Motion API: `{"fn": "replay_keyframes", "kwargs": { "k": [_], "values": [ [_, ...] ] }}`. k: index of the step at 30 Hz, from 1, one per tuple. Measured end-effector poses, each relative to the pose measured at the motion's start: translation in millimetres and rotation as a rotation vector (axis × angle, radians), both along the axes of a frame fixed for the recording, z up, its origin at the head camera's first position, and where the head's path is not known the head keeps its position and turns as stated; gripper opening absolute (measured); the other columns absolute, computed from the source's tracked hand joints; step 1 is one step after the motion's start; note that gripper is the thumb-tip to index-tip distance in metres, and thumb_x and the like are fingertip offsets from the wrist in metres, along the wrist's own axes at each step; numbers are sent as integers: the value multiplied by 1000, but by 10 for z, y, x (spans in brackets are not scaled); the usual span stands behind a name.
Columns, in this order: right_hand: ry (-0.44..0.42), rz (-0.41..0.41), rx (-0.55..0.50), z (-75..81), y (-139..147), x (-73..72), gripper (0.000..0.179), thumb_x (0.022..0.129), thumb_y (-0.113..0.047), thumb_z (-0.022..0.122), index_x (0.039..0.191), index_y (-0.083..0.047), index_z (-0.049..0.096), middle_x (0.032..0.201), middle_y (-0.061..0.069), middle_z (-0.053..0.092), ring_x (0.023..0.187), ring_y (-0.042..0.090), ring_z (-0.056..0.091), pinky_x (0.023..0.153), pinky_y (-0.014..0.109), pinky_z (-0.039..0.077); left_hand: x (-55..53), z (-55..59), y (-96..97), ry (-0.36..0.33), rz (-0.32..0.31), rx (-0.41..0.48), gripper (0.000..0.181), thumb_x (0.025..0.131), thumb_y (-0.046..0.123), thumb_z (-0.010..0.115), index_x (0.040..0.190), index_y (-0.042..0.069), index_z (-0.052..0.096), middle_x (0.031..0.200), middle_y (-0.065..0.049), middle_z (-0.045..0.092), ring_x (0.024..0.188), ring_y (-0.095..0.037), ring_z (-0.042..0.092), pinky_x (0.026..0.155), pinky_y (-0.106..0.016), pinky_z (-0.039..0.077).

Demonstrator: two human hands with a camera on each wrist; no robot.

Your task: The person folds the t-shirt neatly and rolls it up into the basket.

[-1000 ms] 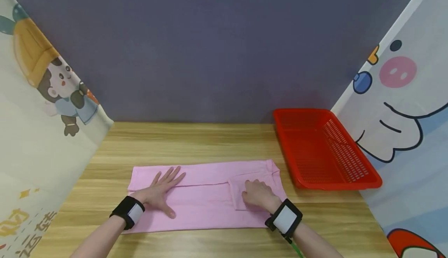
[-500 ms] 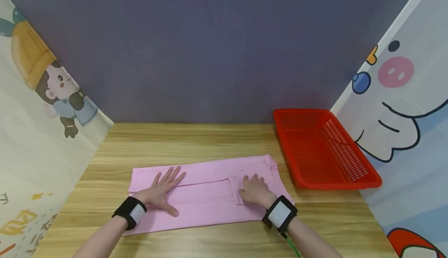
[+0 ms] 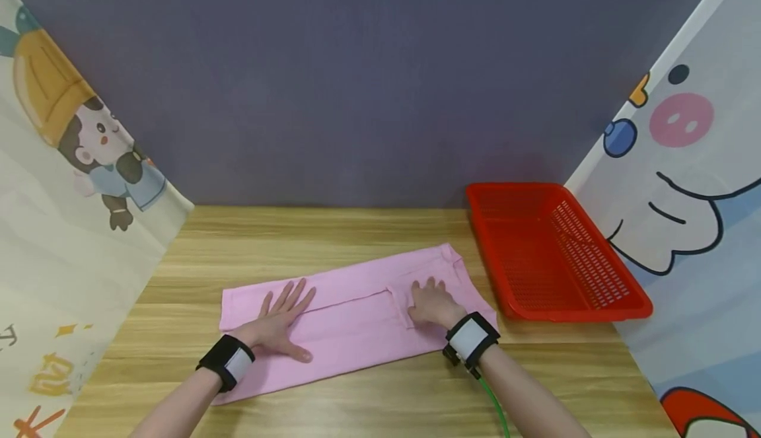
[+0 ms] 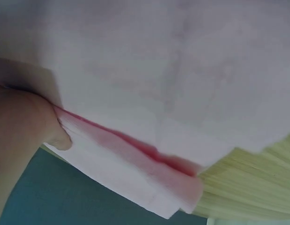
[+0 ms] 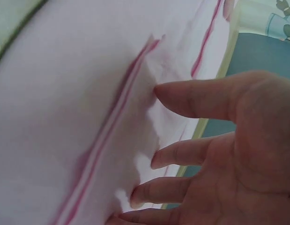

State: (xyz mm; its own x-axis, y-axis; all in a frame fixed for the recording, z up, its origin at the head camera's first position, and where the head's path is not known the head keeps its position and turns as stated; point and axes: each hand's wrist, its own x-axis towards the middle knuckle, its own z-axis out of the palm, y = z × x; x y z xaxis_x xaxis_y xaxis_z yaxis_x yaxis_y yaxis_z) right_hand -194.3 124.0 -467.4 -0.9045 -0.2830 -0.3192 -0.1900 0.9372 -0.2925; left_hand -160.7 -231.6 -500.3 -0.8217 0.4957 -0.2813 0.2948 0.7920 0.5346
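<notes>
Fingers [image 3: 289,294] of the left hand [image 3: 270,329] spread wide and straight, resting on the left part of the pink cloth [image 3: 357,335] and gripping nothing. The right hand [image 3: 435,304] has its fingers parted and slightly bent, tips touching the flap [image 3: 453,278] folded over at the cloth's right end, without pinching it. The cloth lies slantwise on the worktop [image 3: 327,243]. Just right of the cloth is a red basket [image 3: 579,315]; beyond the cloth, a dark grey-blue panel [image 3: 333,88] rises.
</notes>
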Motion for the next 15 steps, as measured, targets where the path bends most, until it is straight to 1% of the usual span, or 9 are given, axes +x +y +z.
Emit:
{"fn": "replay_keyframes", "kwargs": {
  "k": [4, 7, 8, 9, 12, 15],
  "values": [
    [-19, -3, 18, -7, -18, -91, 60, 94, -19, 58, 145, 7, 43, 148, 43, 33, 136, 62, 33, 103, 69, 42, 9, -57, 4, 10, 18, 11, 137, 64, 68, 82, 162, 13, 4, 167, -18, -19, 153, -46, -19, 113, -72, -21],
    [-41, -1, 34, -6, -24, -153, 59, 96, -18, 56, 148, 5, 41, 153, 41, 29, 141, 61, 28, 107, 69, 39, 18, -77, 12, -4, 29, -39, 139, 63, 75, 78, 162, 17, -1, 167, -14, -23, 153, -42, -22, 114, -70, -21],
    [-48, -1, 37, -7, -24, -171, 59, 97, -18, 55, 149, 4, 40, 155, 40, 27, 143, 60, 26, 109, 69, 37, 22, -62, 18, -17, 31, -53, 139, 63, 75, 78, 162, 17, -2, 167, -14, -24, 153, -41, -24, 114, -69, -22],
    [-54, -1, 36, -6, -24, -189, 59, 97, -17, 54, 150, 3, 39, 156, 40, 25, 145, 60, 23, 111, 70, 35, 26, -40, 26, -32, 32, -47, 140, 63, 73, 79, 162, 16, -1, 166, -15, -25, 153, -42, -24, 114, -69, -23],
    [-63, 4, 46, -15, -23, -235, 60, 98, -16, 52, 153, 1, 37, 159, 37, 23, 147, 58, 20, 114, 68, 31, 41, 64, 55, -96, 29, -47, 139, 65, 65, 83, 162, 13, -2, 164, -18, -28, 151, -44, -28, 112, -68, -25],
    [-49, 8, 39, -26, -21, -268, 59, 97, -16, 51, 152, 1, 37, 159, 37, 23, 148, 57, 20, 115, 68, 31, 59, 166, 82, -124, 16, -38, 132, 70, 53, 86, 162, 9, 2, 164, -22, -27, 150, -46, -28, 112, -70, -25]
  ]
}}
